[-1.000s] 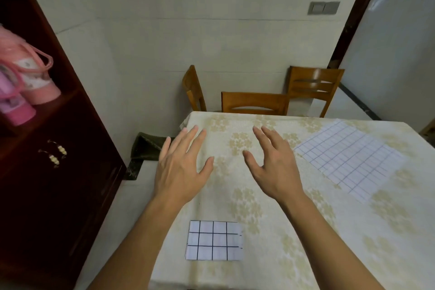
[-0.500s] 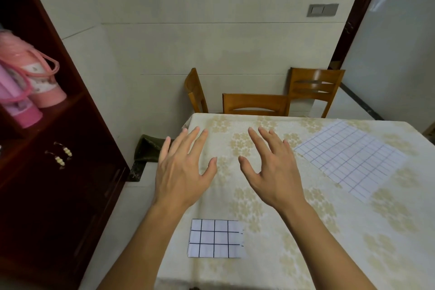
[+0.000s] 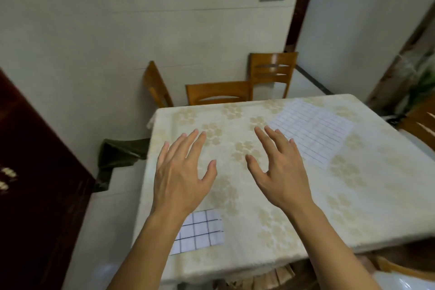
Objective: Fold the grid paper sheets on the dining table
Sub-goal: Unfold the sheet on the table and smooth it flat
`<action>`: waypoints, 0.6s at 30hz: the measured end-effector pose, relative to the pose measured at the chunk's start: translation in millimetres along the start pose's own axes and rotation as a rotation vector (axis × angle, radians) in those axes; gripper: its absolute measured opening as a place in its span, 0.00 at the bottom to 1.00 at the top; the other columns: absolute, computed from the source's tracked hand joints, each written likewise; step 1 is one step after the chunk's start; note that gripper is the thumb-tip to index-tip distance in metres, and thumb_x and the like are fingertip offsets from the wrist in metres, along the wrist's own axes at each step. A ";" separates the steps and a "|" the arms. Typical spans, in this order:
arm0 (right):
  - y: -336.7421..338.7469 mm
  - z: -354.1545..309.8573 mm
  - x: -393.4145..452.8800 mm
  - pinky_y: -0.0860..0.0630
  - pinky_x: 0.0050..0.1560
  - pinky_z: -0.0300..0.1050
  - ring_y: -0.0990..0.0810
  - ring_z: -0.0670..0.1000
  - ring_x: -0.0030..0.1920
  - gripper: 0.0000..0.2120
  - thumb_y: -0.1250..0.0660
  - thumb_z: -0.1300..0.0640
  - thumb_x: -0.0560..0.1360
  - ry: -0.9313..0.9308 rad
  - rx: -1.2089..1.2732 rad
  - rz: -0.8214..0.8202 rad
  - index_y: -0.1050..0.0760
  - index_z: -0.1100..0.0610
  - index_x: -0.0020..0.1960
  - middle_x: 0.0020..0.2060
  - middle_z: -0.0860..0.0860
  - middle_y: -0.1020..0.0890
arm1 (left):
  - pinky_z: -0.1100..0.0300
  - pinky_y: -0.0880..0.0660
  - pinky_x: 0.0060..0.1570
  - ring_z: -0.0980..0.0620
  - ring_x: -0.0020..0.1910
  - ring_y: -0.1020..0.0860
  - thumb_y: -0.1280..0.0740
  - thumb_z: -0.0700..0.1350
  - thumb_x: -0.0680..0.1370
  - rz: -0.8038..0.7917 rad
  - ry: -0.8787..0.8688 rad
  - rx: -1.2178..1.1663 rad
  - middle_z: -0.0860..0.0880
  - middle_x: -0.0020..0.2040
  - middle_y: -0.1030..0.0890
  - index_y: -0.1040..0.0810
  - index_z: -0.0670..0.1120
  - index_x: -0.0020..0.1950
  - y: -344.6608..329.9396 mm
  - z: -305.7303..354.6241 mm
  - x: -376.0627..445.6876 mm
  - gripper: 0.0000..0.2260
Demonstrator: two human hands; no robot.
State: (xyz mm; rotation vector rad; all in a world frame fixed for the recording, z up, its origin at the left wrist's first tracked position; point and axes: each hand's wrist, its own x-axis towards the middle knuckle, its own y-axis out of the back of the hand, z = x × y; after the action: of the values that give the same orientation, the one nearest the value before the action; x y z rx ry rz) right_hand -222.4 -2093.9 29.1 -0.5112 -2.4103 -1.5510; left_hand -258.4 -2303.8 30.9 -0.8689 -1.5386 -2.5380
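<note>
A large flat grid paper sheet (image 3: 313, 132) lies unfolded at the far right of the dining table (image 3: 353, 207). A small folded grid paper (image 3: 202, 231) rests near the table's front left edge, partly hidden by my left forearm. My left hand (image 3: 181, 176) hovers over the table's left side, fingers spread, holding nothing. My right hand (image 3: 280, 172) floats beside it, fingers apart and empty, its fingertips just short of the large sheet's near corner.
The table wears a cream floral cloth. Three wooden chairs (image 3: 221, 93) stand at the far side. A dark wooden cabinet (image 3: 35, 183) is on the left, with a dark bag (image 3: 117, 155) on the floor between it and the table.
The view has swung right and tilted, so the table now sits more central. Both hands stay spread and empty, now nearer the large sheet.
</note>
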 end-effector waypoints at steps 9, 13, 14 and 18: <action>54.4 82.6 -77.2 0.45 0.77 0.57 0.39 0.52 0.77 0.32 0.46 0.36 0.77 -0.309 -0.163 0.054 0.41 0.46 0.78 0.77 0.49 0.35 | 0.44 0.41 0.75 0.50 0.74 0.33 0.45 0.60 0.78 -0.159 -0.180 -0.188 0.51 0.74 0.29 0.32 0.50 0.75 -66.8 85.5 -12.0 0.28; 81.7 111.0 -101.6 0.43 0.76 0.60 0.38 0.53 0.75 0.30 0.43 0.38 0.79 -0.400 -0.172 0.119 0.39 0.47 0.78 0.75 0.50 0.33 | 0.43 0.41 0.75 0.50 0.74 0.33 0.44 0.60 0.78 -0.196 -0.234 -0.242 0.51 0.74 0.29 0.32 0.50 0.75 -81.2 122.7 -15.5 0.27; 88.0 118.7 -106.4 0.43 0.76 0.61 0.38 0.53 0.76 0.29 0.41 0.39 0.79 -0.419 -0.170 0.132 0.39 0.47 0.78 0.75 0.50 0.33 | 0.44 0.41 0.75 0.50 0.74 0.33 0.44 0.59 0.78 -0.201 -0.247 -0.248 0.51 0.74 0.29 0.32 0.50 0.75 -84.4 132.5 -16.0 0.27; 113.0 155.1 -124.0 0.41 0.76 0.62 0.37 0.54 0.75 0.30 0.39 0.41 0.78 -0.480 -0.164 0.185 0.39 0.46 0.77 0.75 0.50 0.33 | 0.43 0.39 0.74 0.50 0.74 0.33 0.44 0.59 0.78 -0.216 -0.299 -0.258 0.51 0.73 0.29 0.31 0.50 0.75 -100.3 178.1 -18.8 0.27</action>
State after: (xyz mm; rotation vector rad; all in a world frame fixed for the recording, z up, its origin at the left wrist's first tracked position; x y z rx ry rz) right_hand -63.7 -1930.4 12.4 -1.2273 -2.4695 -1.7035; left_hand -196.9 -2109.9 3.2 -1.2243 -1.4662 -2.9220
